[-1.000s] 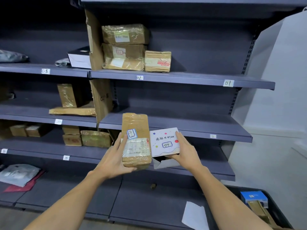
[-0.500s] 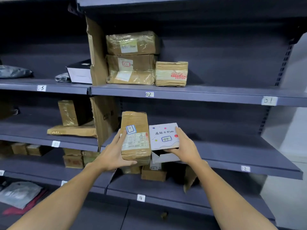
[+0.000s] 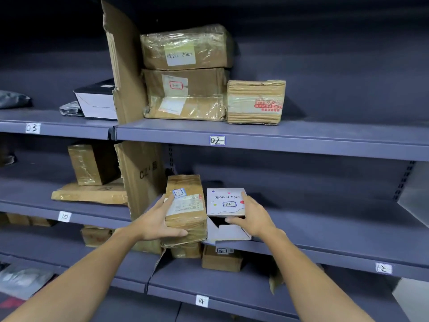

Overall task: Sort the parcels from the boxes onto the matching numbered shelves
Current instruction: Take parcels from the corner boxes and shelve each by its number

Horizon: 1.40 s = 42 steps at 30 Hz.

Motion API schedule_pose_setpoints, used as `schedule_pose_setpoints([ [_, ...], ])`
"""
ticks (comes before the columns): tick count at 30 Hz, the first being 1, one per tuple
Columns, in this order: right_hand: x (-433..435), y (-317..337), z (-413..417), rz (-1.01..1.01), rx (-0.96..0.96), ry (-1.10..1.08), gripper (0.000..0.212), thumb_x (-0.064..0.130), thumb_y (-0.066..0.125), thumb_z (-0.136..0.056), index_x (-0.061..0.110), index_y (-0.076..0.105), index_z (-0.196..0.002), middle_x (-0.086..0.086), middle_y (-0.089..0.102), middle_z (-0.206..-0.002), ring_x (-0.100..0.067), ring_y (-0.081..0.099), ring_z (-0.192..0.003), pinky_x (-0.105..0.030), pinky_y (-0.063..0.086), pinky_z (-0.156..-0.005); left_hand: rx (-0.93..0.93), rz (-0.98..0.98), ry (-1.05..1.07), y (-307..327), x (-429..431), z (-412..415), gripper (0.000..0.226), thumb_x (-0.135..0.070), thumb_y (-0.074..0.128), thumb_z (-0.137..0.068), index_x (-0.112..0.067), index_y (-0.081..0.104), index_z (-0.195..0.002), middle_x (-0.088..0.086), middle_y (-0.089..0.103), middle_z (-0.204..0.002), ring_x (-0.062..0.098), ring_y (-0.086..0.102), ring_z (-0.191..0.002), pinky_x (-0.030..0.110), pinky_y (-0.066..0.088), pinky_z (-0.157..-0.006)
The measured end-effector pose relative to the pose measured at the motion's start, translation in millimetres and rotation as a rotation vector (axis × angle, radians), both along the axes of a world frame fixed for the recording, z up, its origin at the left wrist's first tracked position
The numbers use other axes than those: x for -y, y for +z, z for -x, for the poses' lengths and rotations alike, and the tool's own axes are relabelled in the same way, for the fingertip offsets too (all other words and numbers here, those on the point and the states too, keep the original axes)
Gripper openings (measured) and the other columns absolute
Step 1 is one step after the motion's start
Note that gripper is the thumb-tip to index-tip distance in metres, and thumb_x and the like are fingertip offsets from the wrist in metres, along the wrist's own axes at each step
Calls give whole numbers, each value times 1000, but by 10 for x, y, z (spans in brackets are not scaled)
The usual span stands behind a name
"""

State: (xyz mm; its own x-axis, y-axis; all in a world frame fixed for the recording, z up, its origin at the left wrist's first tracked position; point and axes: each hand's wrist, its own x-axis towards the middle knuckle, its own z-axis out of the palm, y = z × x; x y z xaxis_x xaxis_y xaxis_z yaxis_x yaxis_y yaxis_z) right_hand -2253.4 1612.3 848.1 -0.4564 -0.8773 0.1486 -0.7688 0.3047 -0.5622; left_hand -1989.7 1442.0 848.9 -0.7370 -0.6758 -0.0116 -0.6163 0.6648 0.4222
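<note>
Forearms come in from the bottom edge, both raised to the middle shelf [image 3: 325, 228]. The left hand [image 3: 157, 219] grips a brown parcel [image 3: 185, 217] wrapped in clear tape, thumb along its near end, fingers up its left side by a small blue-framed tag; the digit is too blurred to read. The right hand [image 3: 253, 217] grips a white box [image 3: 226, 202] marked 04, thumb at the near edge, fingers on the right side; the box's near flap hangs open. Both parcels are side by side, touching, at the middle shelf's front lip; can't tell if they rest on it or are held just above. Below, shelf 14 [image 3: 232, 284] carries a small brown carton [image 3: 221, 261]. To the left, past an upright cardboard divider [image 3: 144, 182], shelf 10 [image 3: 34, 205] has a flat parcel [image 3: 90, 194] w/ a taped box [image 3: 92, 163] on top. Further up, shelf 02 [image 3: 301, 138] holds a stack of taped cartons [image 3: 185, 84] & a smaller carton [image 3: 255, 102] just beside it on the right; shelf 03 [image 3: 69, 126] has a black-and-white box [image 3: 97, 101].
</note>
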Motion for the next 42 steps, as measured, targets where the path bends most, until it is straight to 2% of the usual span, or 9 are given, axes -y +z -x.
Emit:
schedule_pose_setpoints([
  [4, 119, -15, -7, -38, 0, -13, 109, 51, 77, -82, 17, 8, -160, -3, 41, -147, -25, 47, -130, -42, 44, -104, 49, 35, 0, 63, 139, 26, 141, -101, 50, -47, -32, 0, -160, -1, -9, -167, 15, 11, -153, 36, 26, -120],
  [6, 158, -14, -15, -58, -26, -26, 108, 51, 75, -83, 17, 8, -159, -4, 40, -148, -26, 47, -129, -42, 44, -103, 38, 80, -3, 46, 173, 66, 129, -92, 54, -61, -27, 4, -160, -3, -10, -167, 17, 16, -151, 37, 29, -118],
  [8, 194, -2, -16, -76, -45, -39, 107, 52, 74, -83, 16, 8, -159, -4, 40, -147, -27, 49, -128, -42, 45, -101, -1, 231, -26, -18, 189, 87, 108, -76, 57, -79, -21, 11, -160, -1, -4, -167, 18, 10, -153, 38, 23, -121],
  [10, 230, 4, -21, -98, -67, -40, 106, 54, 73, -84, 17, 7, -158, -4, 41, -146, -27, 50, -127, -41, 46, -99, -45, 481, -75, -87, 203, 63, 89, -63, 57, -87, -24, 20, -158, 2, 14, -166, 22, 8, -153, 51, 19, -122],
  [14, 294, 25, -17, -121, -89, -58, 105, 57, 70, -84, 18, 7, -158, -3, 41, -144, -26, 51, -125, -42, 46, -98, 3, 818, -192, -173, 96, 105, 81, -29, 65, -79, -32, 33, -154, 8, 40, -154, 31, 33, -146, 64, 28, -114],
  [21, 368, 24, -12, -143, -102, -81, 105, 58, 69, -85, 19, 5, -158, -3, 41, -143, -27, 51, -125, -42, 46, -98, 41, 811, -98, -406, 58, 247, 62, -40, 31, -96, -31, 26, -157, 10, 38, -157, 31, 37, -144, 58, 22, -113],
  [30, 411, -30, -6, -131, -89, -100, 103, 56, 69, -86, 19, 5, -159, -4, 40, -145, -27, 50, -126, -41, 47, -99, 62, 764, -71, -345, 529, 432, 66, -55, 35, -91, -29, 30, -151, 14, 47, -150, 35, 46, -137, 49, -1, -116],
  [34, 450, -34, 10, -136, -81, -103, 104, 56, 69, -87, 18, 4, -159, -5, 40, -144, -28, 50, -126, -41, 47, -98, 71, 707, -97, -329, 716, 457, 69, -61, 31, -93, -32, 23, -155, 14, 35, -158, 34, 34, -145, 46, -15, -116],
  [42, 527, -38, 10, -120, -52, -113, 103, 54, 70, -87, 19, 6, -159, -7, 42, -142, -29, 49, -128, -42, 45, -101, 15, 692, -136, -386, 782, 461, 73, -59, 39, -89, -30, 26, -155, 14, 27, -161, 32, 23, -148, 52, -12, -119],
])
